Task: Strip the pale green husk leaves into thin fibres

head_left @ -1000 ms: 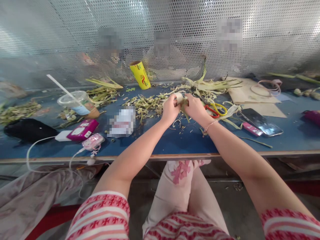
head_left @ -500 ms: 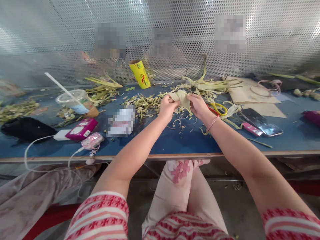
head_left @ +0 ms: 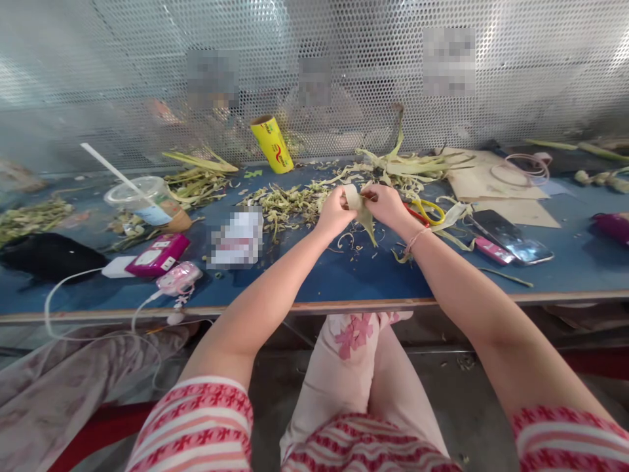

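A pale green husk piece (head_left: 365,219) hangs between my two hands over the table, its pointed end down. My left hand (head_left: 336,213) is closed on its left side, where a cream-coloured curled band shows at the fingertips. The fingers of my right hand (head_left: 384,204) pinch the upper right side of the same piece; their tips are partly hidden. Behind my hands lies a pile of shredded husk (head_left: 289,203). Scissors with red and yellow handles (head_left: 431,213) rest just right of my right wrist.
On the blue table (head_left: 314,282) are a plastic cup with a straw (head_left: 140,200), a magenta box (head_left: 158,255), a black pouch (head_left: 52,255), a yellow roll (head_left: 272,144), longer husks (head_left: 417,167), brown sheets (head_left: 491,177) and a phone (head_left: 531,251). Another person's patterned trouser leg (head_left: 98,367) shows at left.
The husk piece has turned and now hangs lower, with its broad face less spread. My right hand has shifted slightly left and curled more. The whole view has moved a little.
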Motion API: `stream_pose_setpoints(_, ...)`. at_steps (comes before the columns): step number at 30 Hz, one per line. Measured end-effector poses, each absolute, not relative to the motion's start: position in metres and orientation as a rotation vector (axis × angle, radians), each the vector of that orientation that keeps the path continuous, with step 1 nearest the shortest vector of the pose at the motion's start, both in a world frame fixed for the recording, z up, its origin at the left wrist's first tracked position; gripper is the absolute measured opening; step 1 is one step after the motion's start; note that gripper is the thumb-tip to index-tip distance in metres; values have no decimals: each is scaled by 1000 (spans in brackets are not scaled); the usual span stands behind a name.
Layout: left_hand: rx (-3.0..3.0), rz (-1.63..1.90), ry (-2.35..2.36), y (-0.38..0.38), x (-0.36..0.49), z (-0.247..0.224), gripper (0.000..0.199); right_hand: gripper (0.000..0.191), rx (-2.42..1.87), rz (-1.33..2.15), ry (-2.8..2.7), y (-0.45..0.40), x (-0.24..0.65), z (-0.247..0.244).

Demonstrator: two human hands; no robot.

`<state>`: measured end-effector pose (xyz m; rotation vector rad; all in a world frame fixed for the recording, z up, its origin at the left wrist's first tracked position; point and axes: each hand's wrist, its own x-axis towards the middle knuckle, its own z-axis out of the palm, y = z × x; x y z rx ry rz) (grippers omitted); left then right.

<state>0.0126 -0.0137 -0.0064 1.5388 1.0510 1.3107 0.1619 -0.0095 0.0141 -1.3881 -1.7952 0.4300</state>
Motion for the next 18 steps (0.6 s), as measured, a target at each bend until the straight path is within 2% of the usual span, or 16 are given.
stream_pose_setpoints(4,1584,1292,1045,-16,10,-2,53,12,-1352,551,-1676,-8,161,11)
stream_pose_setpoints(7,1595,1314,1010,-14,10,-1,53,20,-1269,939,-1383,-9,156,12)
stream_pose_setpoints(11,1555,1329,952,-11,11,-5,55,19,-1144,1338,-988,-13,151,19)
stream_pose_setpoints(18,1490,1292,843,-19,12,0,57,19,-1151,1479,-814,-10,152,20)
